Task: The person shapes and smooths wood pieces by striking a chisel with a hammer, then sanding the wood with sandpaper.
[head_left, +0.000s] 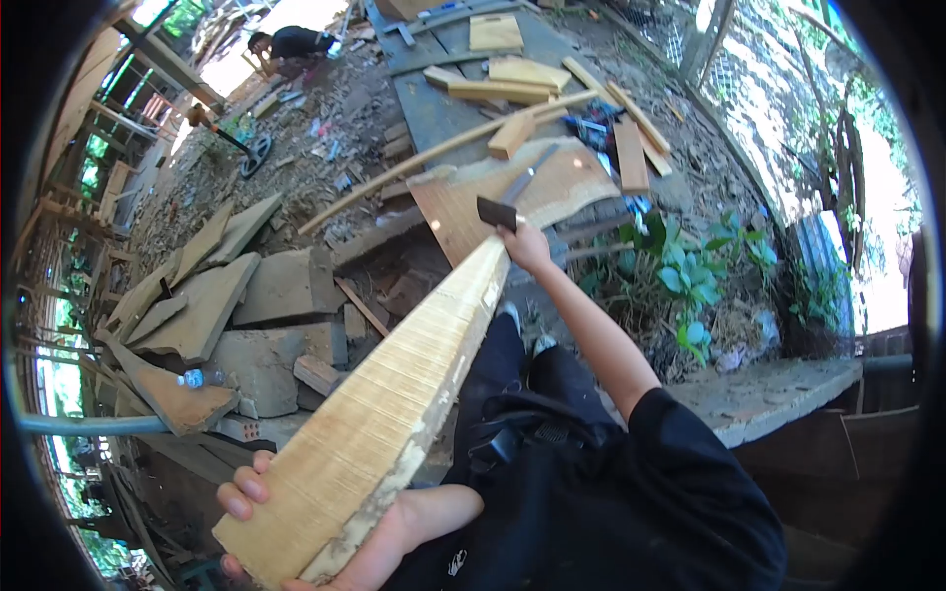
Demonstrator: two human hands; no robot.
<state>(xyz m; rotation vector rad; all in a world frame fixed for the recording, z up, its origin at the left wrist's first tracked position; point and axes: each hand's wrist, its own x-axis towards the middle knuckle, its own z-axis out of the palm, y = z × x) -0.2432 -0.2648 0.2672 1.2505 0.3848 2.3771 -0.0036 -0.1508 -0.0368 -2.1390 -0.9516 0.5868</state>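
Head view: the long, pale yellow wooden plank with a rough bark edge [379,379] runs from 7 o'clock, its broad end, up to its narrow end just above the middle. The left hand [365,532] is at 7 o'clock, its grip spread across the broad end – fingers over one edge, thumb along the bark side.

The right hand [525,246] is at the narrow end, towards 1 o'clock, right against a small, dark rectangular piece [497,213]. Its fingers look curled, but whether the grip pinches the plank, the dark piece or both, I cannot tell.

Just beyond, a flat brown board with a wavy edge [452,210] bears a slim, grey-bladed tool [520,185]. At 12 o'clock, cut yellow wooden blocks [500,91] lie on the grey bench [434,96]. Stacked grey-brown slabs [202,310] sit at 9 o'clock, green leafy plants [685,276] at 3 – and at 11, well apart, another person in dark clothes [294,42] crouches.
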